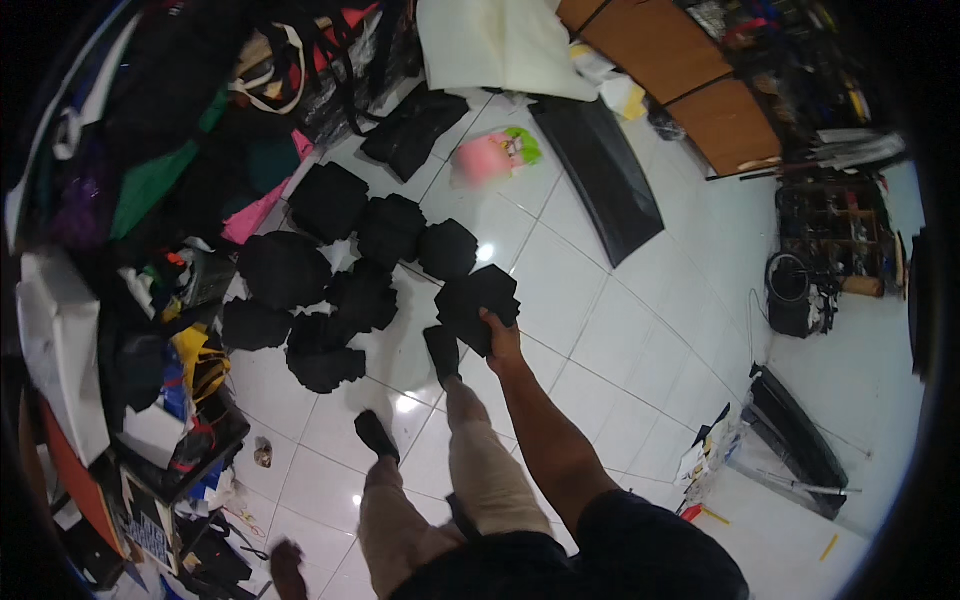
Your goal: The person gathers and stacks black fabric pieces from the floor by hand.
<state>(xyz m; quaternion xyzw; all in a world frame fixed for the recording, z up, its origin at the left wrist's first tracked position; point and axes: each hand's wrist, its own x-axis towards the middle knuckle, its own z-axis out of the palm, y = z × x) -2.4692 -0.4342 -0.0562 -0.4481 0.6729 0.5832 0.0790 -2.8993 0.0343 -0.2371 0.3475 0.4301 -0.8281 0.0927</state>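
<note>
Reaching forward, my right hand point(504, 342) grips the near edge of a black stack of cut pieces point(478, 300), probably fabric or foam, with stepped edges. The thumb lies on top; the other fingers are mostly hidden beneath. To its left, several similar black stacks lie on the white tiles, among them a rounded stack point(284, 270), a squarish stack point(328, 202) and a smaller stack point(447, 249). Low at the left, my left hand point(288, 568) hangs beside my leg, dark and blurred. No object shows in it, and its fingers cannot be made out.
A long black sheet point(605, 185) and a pink and green package point(492, 157) lie farther off, near a white roll point(500, 45). Bags and piled materials crowd the left side, with a white wrapped bundle point(60, 345). Black rolled pieces point(797, 440) lean at the right wall.
</note>
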